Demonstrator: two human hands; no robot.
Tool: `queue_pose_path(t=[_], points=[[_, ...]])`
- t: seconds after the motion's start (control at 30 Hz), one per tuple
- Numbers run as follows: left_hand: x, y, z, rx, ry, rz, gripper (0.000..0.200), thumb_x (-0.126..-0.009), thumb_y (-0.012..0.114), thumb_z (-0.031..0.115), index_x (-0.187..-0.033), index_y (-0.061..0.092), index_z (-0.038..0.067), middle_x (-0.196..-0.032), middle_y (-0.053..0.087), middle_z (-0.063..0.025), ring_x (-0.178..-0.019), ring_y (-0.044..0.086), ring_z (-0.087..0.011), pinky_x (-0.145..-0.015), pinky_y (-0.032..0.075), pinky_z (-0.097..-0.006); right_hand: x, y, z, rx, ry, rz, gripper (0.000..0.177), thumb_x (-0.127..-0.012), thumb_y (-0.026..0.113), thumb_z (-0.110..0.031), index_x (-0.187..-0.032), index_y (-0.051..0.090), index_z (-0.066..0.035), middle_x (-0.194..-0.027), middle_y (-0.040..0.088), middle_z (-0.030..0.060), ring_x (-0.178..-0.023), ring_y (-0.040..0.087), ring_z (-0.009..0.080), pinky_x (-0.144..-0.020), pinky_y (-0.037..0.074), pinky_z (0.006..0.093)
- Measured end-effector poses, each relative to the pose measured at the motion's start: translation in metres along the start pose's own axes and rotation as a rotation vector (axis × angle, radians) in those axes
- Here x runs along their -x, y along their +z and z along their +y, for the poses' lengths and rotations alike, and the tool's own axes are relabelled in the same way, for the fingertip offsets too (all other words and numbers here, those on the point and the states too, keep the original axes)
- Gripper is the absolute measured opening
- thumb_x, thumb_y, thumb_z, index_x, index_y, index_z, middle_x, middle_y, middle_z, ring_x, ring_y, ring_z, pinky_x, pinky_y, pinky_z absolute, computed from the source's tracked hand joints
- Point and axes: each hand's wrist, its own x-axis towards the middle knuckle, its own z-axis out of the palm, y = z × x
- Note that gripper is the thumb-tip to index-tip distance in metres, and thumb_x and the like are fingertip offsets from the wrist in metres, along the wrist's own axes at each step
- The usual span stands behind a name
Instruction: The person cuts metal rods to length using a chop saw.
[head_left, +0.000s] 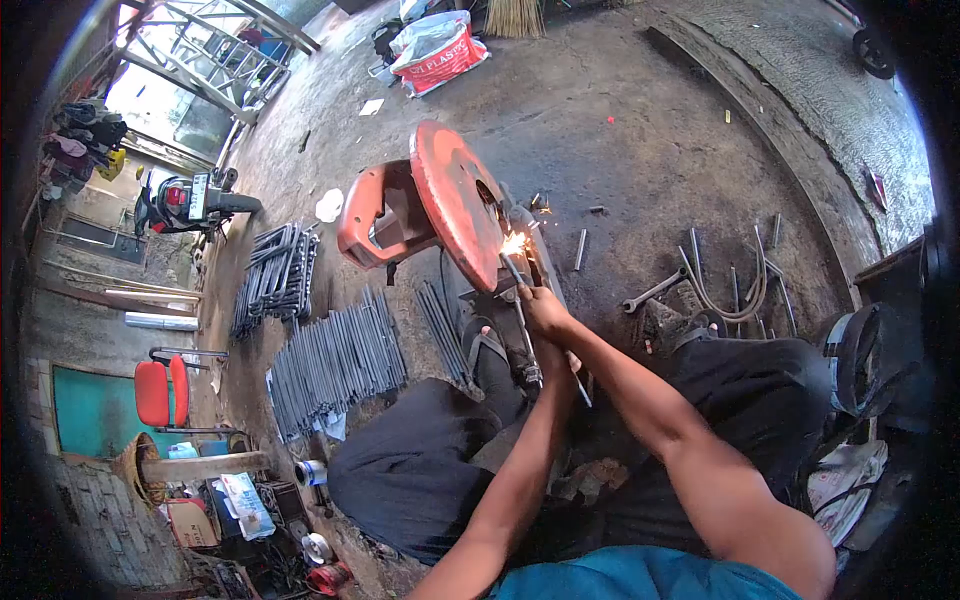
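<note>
A red cut-off saw [455, 190] stands on the floor in front of me, its round guard tilted to the left. Bright sparks [514, 243] fly where the end of a thin metal rod [510, 268] meets the machine. Closed around the rod, my right hand [545, 312] is close to the sparks. My left hand [557, 362] is lower down, partly covered by my right forearm, and appears closed on the same rod. The rod's near end sticks out below it. A narrow metal bar of the saw's clamp runs beside my hands.
Many cut metal rods [335, 362] lie in rows on the left, beside a stack of bent metal frames [275, 272]. A wrench [655, 290] and curved tubes [735, 312] lie right. A motorcycle [195, 200], red chair [152, 392] and plastic sack [438, 58] stand farther off.
</note>
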Motion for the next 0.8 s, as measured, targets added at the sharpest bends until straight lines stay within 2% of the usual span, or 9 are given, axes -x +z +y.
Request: queue_pose_path(t=[0.03,0.07,0.1,0.17,0.43,0.5,0.63,0.7,0.8], points=[[0.007,-0.007,0.002,0.437,0.016,-0.595,0.046,-0.093,0.039,0.05,-0.114,0.054,0.013,-0.088,0.06,-0.0071,-0.076,0.061,-0.0197,-0.066,0.048,-0.032,0.002,0.002,0.001,0.121,-0.101,0.096,0.046,-0.094,0.041,-0.037,-0.083,0.06,0.004,-0.071,0.06,0.0182,-0.071,0.059,0.0312,-0.065,0.044,0.0441],[-0.012,-0.012,0.006,0.319,-0.043,-0.898,0.041,-0.092,0.039,0.051,-0.116,0.052,0.02,-0.089,0.059,-0.0016,-0.08,0.059,-0.0144,-0.07,0.047,-0.0307,0.004,0.004,0.001,0.242,-0.201,0.191,0.045,-0.094,0.041,-0.036,-0.085,0.061,0.003,-0.077,0.063,0.0249,-0.078,0.062,0.0401,-0.07,0.045,0.0479],[-0.014,-0.009,-0.002,0.321,-0.044,-0.899,0.041,-0.092,0.039,0.051,-0.116,0.052,0.02,-0.089,0.059,-0.0016,-0.08,0.059,-0.0144,-0.07,0.047,-0.0307,0.009,0.002,-0.005,0.244,-0.2,0.192,0.045,-0.094,0.041,-0.036,-0.085,0.061,0.003,-0.077,0.063,0.0249,-0.078,0.062,0.0401,-0.07,0.045,0.0479],[-0.019,0.002,-0.024,0.121,0.136,0.079,0.041,-0.092,0.038,0.051,-0.117,0.05,0.02,-0.096,0.058,0.003,-0.088,0.057,-0.0118,-0.075,0.045,-0.0289,0.023,-0.004,-0.022,0.349,-0.064,0.149,0.042,-0.093,0.04,-0.034,-0.09,0.062,0.001,-0.089,0.059,0.0321,-0.094,0.056,0.0472,-0.081,0.043,0.053],[-0.018,0.0,-0.02,0.164,0.093,-0.134,0.04,-0.092,0.039,0.048,-0.117,0.05,0.02,-0.103,0.058,0.0035,-0.094,0.054,-0.0107,-0.08,0.042,-0.0292,0.025,-0.003,-0.02,0.429,-0.01,0.219,0.04,-0.092,0.04,-0.033,-0.092,0.061,0.002,-0.093,0.061,0.03,-0.093,0.058,0.0461,-0.083,0.044,0.0526],[-0.013,0.011,-0.016,0.132,0.114,0.021,0.037,-0.092,0.039,0.049,-0.111,0.051,0.02,-0.091,0.057,0.0041,-0.079,0.055,-0.0086,-0.067,0.043,-0.0254,0.017,-0.002,-0.014,0.353,-0.027,0.186,0.043,-0.093,0.042,-0.034,-0.089,0.059,0.005,-0.087,0.059,0.0333,-0.094,0.056,0.0464,-0.079,0.043,0.0522],[0.005,0.017,-0.011,0.016,0.089,0.034,0.035,-0.093,0.038,0.05,-0.104,0.05,0.019,-0.076,0.051,0.0045,-0.061,0.05,-0.0071,-0.052,0.038,-0.023,0.011,0.001,-0.009,0.219,-0.115,0.183,0.047,-0.093,0.044,-0.038,-0.092,0.06,0.006,-0.087,0.059,0.0333,-0.095,0.057,0.0453,-0.078,0.044,0.0484],[0.01,0.026,-0.018,-0.267,0.41,0.11,0.036,-0.093,0.037,0.051,-0.094,0.049,0.018,-0.064,0.041,0.0049,-0.046,0.04,-0.0067,-0.039,0.028,-0.0233,0.007,0.002,-0.003,0.145,-0.075,0.155,0.049,-0.093,0.045,-0.039,-0.091,0.061,0.007,-0.082,0.059,0.0327,-0.089,0.061,0.0425,-0.077,0.044,0.0444],[0.009,0.037,-0.012,-0.061,0.177,0.23,0.039,-0.093,0.035,0.054,-0.087,0.048,0.017,-0.061,0.04,0.0051,-0.043,0.037,-0.0064,-0.038,0.027,-0.0252,-0.001,0.001,0.013,0.156,-0.07,0.104,0.054,-0.093,0.042,-0.042,-0.088,0.058,0.009,-0.078,0.06,0.0288,-0.086,0.061,0.0429,-0.074,0.044,0.0465]])
